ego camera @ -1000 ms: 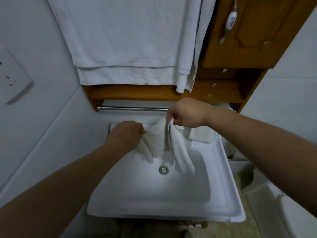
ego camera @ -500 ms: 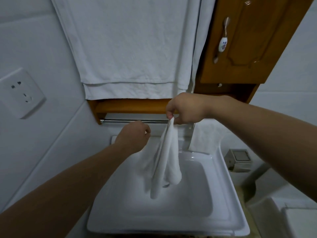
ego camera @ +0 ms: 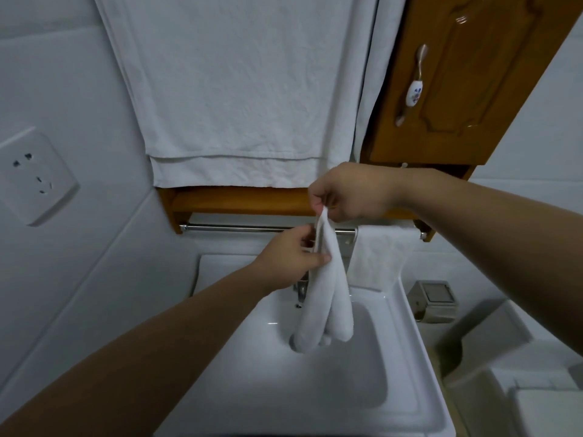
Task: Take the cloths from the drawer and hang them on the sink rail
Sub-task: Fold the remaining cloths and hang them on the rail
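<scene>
Two hands are working one white cloth (ego camera: 328, 298) above the white sink (ego camera: 407, 383). Your right hand (ego camera: 350, 193) is pinching the cloth's top edge between thumb and curled fingers, so that the cloth is hanging in long bunched folds with its lower end dangling over the basin. Your left hand (ego camera: 290, 253) is gripping the same cloth a little lower, on its left side, with the thumb lying across the front of the fabric and the fingers curled behind it. You are holding the cloth just in front of the metal sink rail (ego camera: 239, 228), which is running horizontally beneath the wooden shelf (ego camera: 233, 200); the cloth is not draped over the rail. A second white cloth (ego camera: 378, 257) is hanging from the rail's right end, beside your right wrist. A chrome faucet (ego camera: 301, 290) is showing partly behind the held cloth. A large white towel (ego camera: 239, 89) is hanging on the wall above the shelf, with a wooden cabinet door (ego camera: 467, 77) to its right and a wall socket (ego camera: 34, 175) at far left.
</scene>
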Motion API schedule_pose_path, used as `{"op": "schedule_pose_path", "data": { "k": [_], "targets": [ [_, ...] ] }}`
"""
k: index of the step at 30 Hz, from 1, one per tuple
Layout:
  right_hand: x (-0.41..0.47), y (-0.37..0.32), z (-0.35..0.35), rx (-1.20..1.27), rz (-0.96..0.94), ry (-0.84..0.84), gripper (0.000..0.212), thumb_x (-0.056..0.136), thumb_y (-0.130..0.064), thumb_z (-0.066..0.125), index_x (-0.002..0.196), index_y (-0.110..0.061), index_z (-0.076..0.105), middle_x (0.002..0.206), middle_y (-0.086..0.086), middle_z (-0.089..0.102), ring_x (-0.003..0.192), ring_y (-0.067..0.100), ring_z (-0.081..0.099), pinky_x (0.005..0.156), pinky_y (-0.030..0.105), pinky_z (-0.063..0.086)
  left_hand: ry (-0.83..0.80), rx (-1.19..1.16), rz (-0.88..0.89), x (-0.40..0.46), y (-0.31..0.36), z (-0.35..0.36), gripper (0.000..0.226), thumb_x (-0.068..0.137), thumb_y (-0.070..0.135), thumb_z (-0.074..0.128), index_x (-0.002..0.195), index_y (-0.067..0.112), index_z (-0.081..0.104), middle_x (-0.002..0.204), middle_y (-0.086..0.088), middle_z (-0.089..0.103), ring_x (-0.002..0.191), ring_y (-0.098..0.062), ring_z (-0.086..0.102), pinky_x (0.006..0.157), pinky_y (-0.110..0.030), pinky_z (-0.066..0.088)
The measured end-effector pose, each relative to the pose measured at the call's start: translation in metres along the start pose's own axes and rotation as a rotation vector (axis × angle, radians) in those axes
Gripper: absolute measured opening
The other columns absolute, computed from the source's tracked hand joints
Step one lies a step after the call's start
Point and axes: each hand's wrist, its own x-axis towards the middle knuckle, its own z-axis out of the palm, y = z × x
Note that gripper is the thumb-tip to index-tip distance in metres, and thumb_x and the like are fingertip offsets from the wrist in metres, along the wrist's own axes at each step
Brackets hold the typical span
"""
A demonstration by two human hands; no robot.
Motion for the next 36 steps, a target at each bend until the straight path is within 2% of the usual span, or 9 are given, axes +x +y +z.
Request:
{"op": "schedule_pose_path", "data": {
  "k": [4,12,17,22,26,28,31,33,36],
  "targets": [
    [-0.009,0.008,-0.002,0.049,-0.018,0.038,0.027,0.084,-0.004,0.063,0.078,-0.03,0.057,0.083,-0.005,0.064,0.077,0.009,0.058,0.072,0.03,0.049,0.069,0.019,-0.008,0.006,0.0,0.002,0.025,0.083,0.036,0.073,0.103,0.022,0.07,0.097,0.006,0.073,0.091,-0.013,0.069,0.083,-0.032,0.056],
    [-0.032,0.035,-0.008,0.016,0.085,0.147,0.03,0.088,-0.001,0.058,0.08,-0.03,0.057,0.084,-0.007,0.061,0.08,0.007,0.056,0.072,0.029,0.048,0.11,-0.027,-0.061,0.008,0.005,-0.003,0.013,0.089,0.038,0.067,0.091,0.03,0.077,0.083,0.008,0.075,0.081,-0.014,0.07,0.071,-0.026,0.057],
    [-0.035,0.039,0.002,0.061,0.13,0.265,0.023,0.088,0.001,0.056,0.084,-0.021,0.059,0.08,-0.011,0.057,0.076,0.003,0.052,0.064,0.022,0.038,0.115,0.247,0.082,0.009,0.014,0.005,0.025,0.096,0.04,0.056,0.085,0.021,0.069,0.07,-0.001,0.06,0.062,-0.013,0.052,0.057,-0.027,0.04],
    [-0.033,0.048,0.038,-0.159,0.245,0.202,0.027,0.09,-0.01,0.054,0.074,-0.032,0.054,0.078,-0.004,0.058,0.072,0.016,0.055,0.064,0.036,0.047,0.42,0.06,0.027,0.021,0.027,-0.02,0.025,0.099,0.029,0.051,0.076,0.027,0.061,0.069,0.007,0.055,0.066,-0.013,0.049,0.058,-0.027,0.038],
    [-0.032,0.053,0.07,-0.335,0.397,0.165,0.014,0.094,-0.017,0.049,0.094,-0.021,0.062,0.095,0.002,0.06,0.079,0.02,0.055,0.07,0.036,0.05,0.471,0.171,0.083,0.024,0.051,-0.04,0.028,0.102,0.03,0.042,0.086,0.019,0.062,0.081,0.008,0.059,0.076,-0.006,0.053,0.063,-0.022,0.037],
    [-0.033,0.059,0.086,-0.226,0.48,0.203,0.021,0.095,-0.029,0.051,0.111,-0.021,0.062,0.109,0.003,0.063,0.09,0.02,0.058,0.075,0.033,0.05,0.441,0.206,0.118,0.024,0.059,-0.044,0.028,0.103,0.031,0.04,0.094,0.017,0.063,0.085,0.008,0.061,0.078,-0.003,0.053,0.064,-0.019,0.037],
    [-0.028,0.051,0.104,0.271,0.454,0.326,0.044,0.092,-0.041,0.062,0.132,-0.024,0.054,0.125,-0.004,0.062,0.104,0.014,0.061,0.083,0.03,0.049,0.353,0.317,0.191,0.023,0.071,-0.045,0.027,0.103,0.031,0.041,0.093,0.018,0.063,0.086,0.006,0.062,0.078,-0.003,0.054,0.064,-0.017,0.036],
    [-0.019,0.032,0.104,0.579,0.351,0.527,0.038,0.09,-0.04,0.067,0.125,-0.028,0.059,0.116,-0.011,0.066,0.098,0.006,0.062,0.083,0.027,0.051,0.265,0.438,0.263,0.023,0.075,-0.039,0.025,0.102,0.032,0.043,0.091,0.023,0.063,0.085,0.005,0.064,0.079,-0.007,0.057,0.065,-0.018,0.039],
    [-0.003,0.013,0.091,0.676,0.299,0.798,0.019,0.09,-0.029,0.064,0.109,-0.025,0.067,0.093,-0.01,0.069,0.084,0.002,0.062,0.069,0.024,0.049,0.196,0.611,0.355,0.024,0.077,-0.028,0.022,0.1,0.033,0.046,0.094,0.027,0.066,0.086,0.007,0.065,0.076,-0.005,0.056,0.064,-0.013,0.035]
  ]
}}
